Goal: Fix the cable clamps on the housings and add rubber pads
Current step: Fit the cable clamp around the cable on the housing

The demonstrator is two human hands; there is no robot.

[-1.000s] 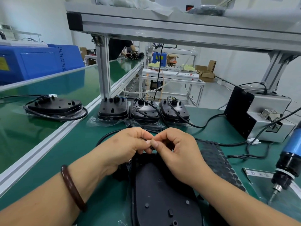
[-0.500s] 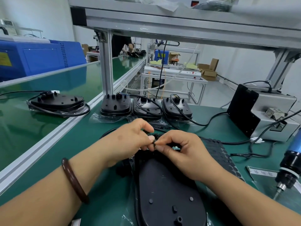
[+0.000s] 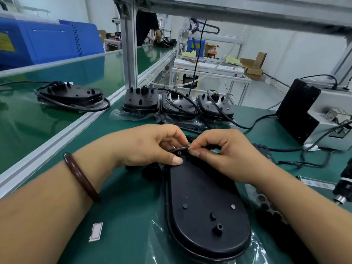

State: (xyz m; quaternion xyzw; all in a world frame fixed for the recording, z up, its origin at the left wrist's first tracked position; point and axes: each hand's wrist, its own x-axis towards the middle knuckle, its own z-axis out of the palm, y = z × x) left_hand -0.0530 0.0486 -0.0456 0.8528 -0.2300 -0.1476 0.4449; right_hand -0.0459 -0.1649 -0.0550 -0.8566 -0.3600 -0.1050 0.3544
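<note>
Head view: both hands meet at the far end of a black housing (image 3: 205,202) that lies flat on the green surface (image 3: 123,216), partly on a clear plastic bag (image 3: 255,250). The left hand (image 3: 146,147) has its thumb pressed on the housing's rim, and its fingers (image 3: 177,161) are pinched together on a small black part, probably the cable clamp (image 3: 181,150), right at the housing's edge. The right hand (image 3: 226,153) has its fingers (image 3: 194,153) closed on the same part from the other side, fingertips of both hands touching.

Beyond the fingers, three more housings (image 3: 177,105) with black cables stand in a row. Just right of the right-hand fingers lies a sheet of round rubber pads (image 3: 266,157), partly hidden by the wrist. Far right, a screwdriver tip (image 3: 342,193) shows. A brown bracelet (image 3: 82,178) circles the left wrist.
</note>
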